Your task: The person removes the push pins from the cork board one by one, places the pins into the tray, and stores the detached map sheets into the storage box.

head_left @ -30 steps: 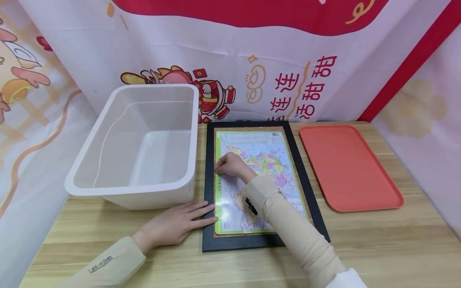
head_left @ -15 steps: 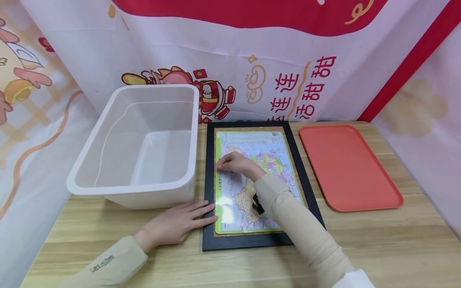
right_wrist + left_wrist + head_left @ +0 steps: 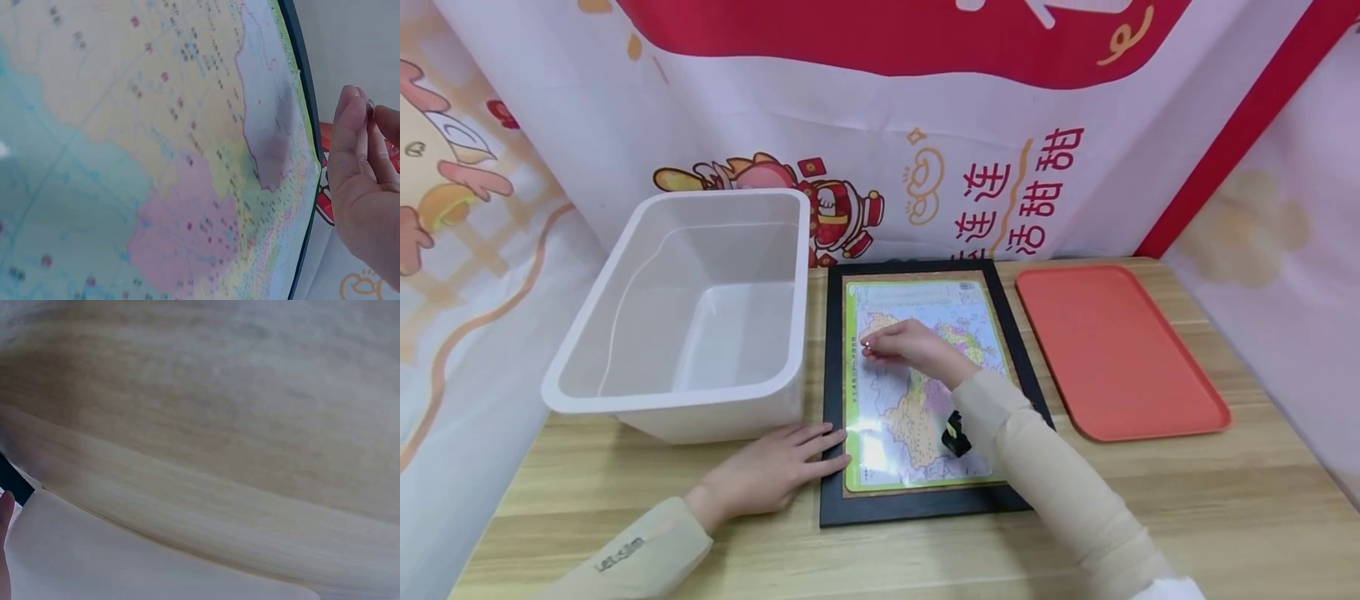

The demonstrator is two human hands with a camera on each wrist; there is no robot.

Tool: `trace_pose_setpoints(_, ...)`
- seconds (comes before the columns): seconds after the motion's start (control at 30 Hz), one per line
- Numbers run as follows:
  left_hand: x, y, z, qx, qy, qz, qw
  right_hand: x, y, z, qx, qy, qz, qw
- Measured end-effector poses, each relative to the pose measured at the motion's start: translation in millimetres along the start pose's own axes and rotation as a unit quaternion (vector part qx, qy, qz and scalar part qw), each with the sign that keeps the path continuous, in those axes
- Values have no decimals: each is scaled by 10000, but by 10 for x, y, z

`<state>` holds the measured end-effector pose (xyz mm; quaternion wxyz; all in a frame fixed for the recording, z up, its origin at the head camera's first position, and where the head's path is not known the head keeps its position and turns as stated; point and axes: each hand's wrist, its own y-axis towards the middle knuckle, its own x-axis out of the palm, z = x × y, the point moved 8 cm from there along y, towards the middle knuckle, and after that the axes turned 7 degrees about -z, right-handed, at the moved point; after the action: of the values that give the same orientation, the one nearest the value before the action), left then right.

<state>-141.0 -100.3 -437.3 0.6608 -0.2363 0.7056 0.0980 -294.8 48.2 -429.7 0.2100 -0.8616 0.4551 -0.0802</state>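
Observation:
My right hand (image 3: 917, 346) hovers over the left part of a map sheet (image 3: 895, 425) with a green border. Thumb and fingertips pinch a tiny shiny thumbtack (image 3: 370, 109), mostly hidden by the fingers. The map lies on a corkboard with a black frame (image 3: 925, 502); a strip of brown cork shows around the sheet. My left hand (image 3: 771, 471) lies flat with its fingers spread, fingertips resting on the frame's left side and reaching the map's edge. In the left wrist view, only a finger (image 3: 5, 525) shows at the border.
A deep white plastic tub (image 3: 677, 400) stands at the left, close beside the board. On the right lies a red tray (image 3: 1120, 350). Both rest on a wooden table (image 3: 820, 558), with a printed cloth (image 3: 715, 108) hanging behind it.
My right hand has moved from the map's left edge rightward over the sheet, still pinching the thumbtack. The left hand has kept its place; the head view has tilted up slightly.

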Motion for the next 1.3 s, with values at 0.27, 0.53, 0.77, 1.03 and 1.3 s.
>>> trace_pose_setpoints(0.27, 24, 12, 26, 17, -52, 63, 10000, -133, -130, 7, 113, 648, 130, 9977)
trace_pose_setpoints(0.53, 1, 16, 70, 128, 62, 247, 9996, -407, -426, -1, -4, 799, 61, 9968)
trace_pose_setpoints(0.77, -44, 32, 100, 241, 210, 569, 9979, -840, -669, 59, -124, 1035, 287, 9941)
trace_pose_setpoints(1.03, -122, 80, 131, 391, 369, 897, 9945, -1302, -915, 217, -78, 1386, 702, 9878)
trace_pose_setpoints(1.3, -146, 119, 134, 387, 108, 976, 9944, -1639, -1114, 400, -73, 1895, 1074, 9760)
